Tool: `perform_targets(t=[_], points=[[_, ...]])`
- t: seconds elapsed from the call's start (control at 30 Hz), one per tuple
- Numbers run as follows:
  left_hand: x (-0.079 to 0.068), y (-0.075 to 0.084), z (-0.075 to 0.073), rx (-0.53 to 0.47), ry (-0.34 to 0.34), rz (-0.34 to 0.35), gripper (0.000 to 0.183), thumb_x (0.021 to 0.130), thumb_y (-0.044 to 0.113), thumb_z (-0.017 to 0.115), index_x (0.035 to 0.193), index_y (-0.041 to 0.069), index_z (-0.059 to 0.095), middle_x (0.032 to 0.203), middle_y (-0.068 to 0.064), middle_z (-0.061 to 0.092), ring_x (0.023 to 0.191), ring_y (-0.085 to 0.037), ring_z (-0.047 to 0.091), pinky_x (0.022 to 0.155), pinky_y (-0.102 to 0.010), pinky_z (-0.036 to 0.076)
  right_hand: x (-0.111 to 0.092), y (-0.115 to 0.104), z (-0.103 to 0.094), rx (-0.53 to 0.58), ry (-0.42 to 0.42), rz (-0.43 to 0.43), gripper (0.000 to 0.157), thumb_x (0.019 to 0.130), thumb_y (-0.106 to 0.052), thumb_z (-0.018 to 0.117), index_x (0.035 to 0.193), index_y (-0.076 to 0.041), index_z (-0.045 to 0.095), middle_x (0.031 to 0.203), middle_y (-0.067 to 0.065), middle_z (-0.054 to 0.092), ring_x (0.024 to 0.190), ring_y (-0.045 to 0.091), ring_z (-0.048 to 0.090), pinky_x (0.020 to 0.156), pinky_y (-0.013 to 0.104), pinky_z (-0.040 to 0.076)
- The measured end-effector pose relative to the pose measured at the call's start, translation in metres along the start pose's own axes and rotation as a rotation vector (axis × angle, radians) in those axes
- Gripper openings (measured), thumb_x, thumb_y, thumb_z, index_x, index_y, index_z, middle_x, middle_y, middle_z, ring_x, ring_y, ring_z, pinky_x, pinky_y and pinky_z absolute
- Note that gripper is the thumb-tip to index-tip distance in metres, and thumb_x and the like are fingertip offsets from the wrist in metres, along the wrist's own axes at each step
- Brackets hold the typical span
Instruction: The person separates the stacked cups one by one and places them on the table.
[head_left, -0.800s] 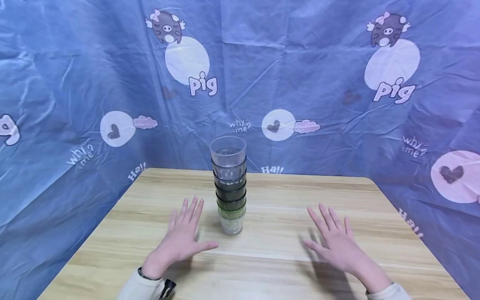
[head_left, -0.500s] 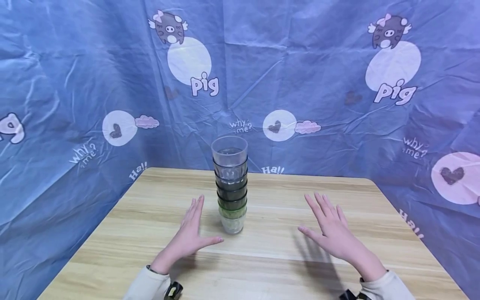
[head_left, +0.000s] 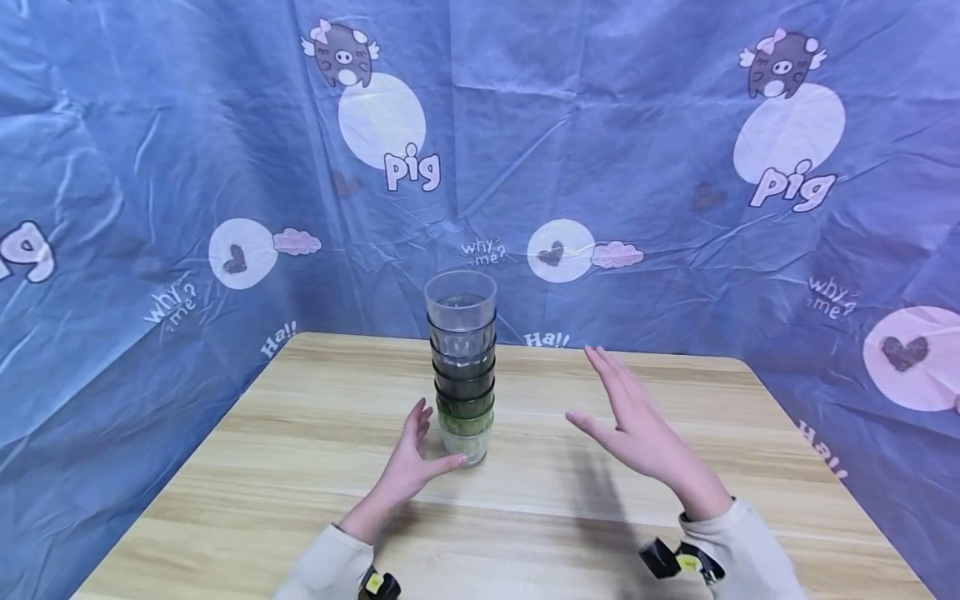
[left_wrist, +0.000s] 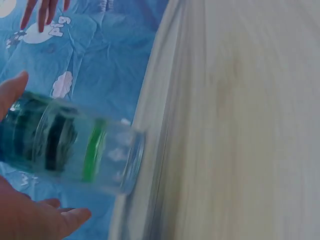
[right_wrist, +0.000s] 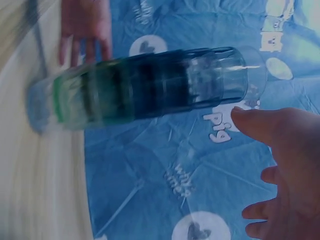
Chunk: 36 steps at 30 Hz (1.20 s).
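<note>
A tall stack of nested cups (head_left: 462, 375) stands upright on the wooden table, clear at the top, dark grey in the middle, with green and clear ones at the bottom. Close to its lower left side is my left hand (head_left: 408, 467), thumb overlapping the bottom cup in the head view. The left wrist view has the cups (left_wrist: 65, 140) between thumb and fingers, with gaps showing. Over the table to the right, my right hand (head_left: 637, 425) is raised, holding nothing, thumb spread from the fingers. Its thumb (right_wrist: 255, 120) appears near the clear top cup in the right wrist view.
The light wooden table (head_left: 300, 392) ends behind the stack at a blue printed cloth (head_left: 645, 167), which hangs at the back and both sides. Dark straps with small devices (head_left: 378, 583) are on both wrists.
My left hand has moved right to the lower cups, its fingers curving from a flat spread. My right hand has risen and moved left towards the stack. The cups stand where they were.
</note>
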<state>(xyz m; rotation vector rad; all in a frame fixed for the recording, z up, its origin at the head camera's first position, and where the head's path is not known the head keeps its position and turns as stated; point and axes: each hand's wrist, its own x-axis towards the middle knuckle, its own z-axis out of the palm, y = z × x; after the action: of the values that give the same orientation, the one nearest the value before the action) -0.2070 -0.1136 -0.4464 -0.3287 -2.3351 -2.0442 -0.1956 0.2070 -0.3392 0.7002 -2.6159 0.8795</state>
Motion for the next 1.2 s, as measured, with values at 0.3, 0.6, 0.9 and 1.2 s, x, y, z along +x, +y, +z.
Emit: perform_targets(t=[0.3,0.6,0.9,1.2], points=[[0.010,-0.007,0.017,-0.237,0.049,-0.020,0.110,0.075,0.000,0.081,0.155,-0.004,0.007,0.157,-0.034,0.016,0.142,-0.053,0.018,0.115,-0.059,0.021,0.039,-0.019,0.004,0.169,-0.004,0.014,0.086,0.095,-0.030,0.067,0.160,-0.015,0.013,0.163,0.015,0.017,0.148,0.036,0.015,0.114,0.064,0.021],[0.021,-0.016,0.028,-0.260,0.113,-0.058,0.098,0.073,-0.003,0.078,0.152,-0.002,0.021,0.150,-0.029,0.034,0.132,-0.047,0.042,0.113,-0.055,0.029,0.068,-0.033,0.009,0.341,0.037,-0.018,0.083,0.096,-0.022,0.065,0.160,-0.013,0.013,0.163,0.014,0.017,0.149,0.031,0.015,0.117,0.057,0.020],[0.023,-0.028,0.032,-0.276,0.134,-0.105,0.087,0.071,-0.003,0.080,0.144,-0.002,0.034,0.138,-0.021,0.050,0.125,-0.037,0.049,0.109,-0.049,0.038,0.088,-0.043,0.014,0.608,0.098,-0.008,0.081,0.093,-0.015,0.067,0.157,-0.013,0.019,0.157,0.014,0.031,0.146,0.025,0.026,0.117,0.047,0.028],[0.027,-0.034,0.031,-0.321,0.155,-0.125,0.084,0.067,-0.005,0.080,0.140,-0.001,0.039,0.136,-0.019,0.053,0.124,-0.034,0.050,0.110,-0.048,0.035,0.108,-0.056,0.028,0.837,0.096,-0.029,0.083,0.090,-0.005,0.068,0.157,-0.011,0.020,0.152,0.017,0.035,0.144,0.025,0.033,0.116,0.039,0.031]])
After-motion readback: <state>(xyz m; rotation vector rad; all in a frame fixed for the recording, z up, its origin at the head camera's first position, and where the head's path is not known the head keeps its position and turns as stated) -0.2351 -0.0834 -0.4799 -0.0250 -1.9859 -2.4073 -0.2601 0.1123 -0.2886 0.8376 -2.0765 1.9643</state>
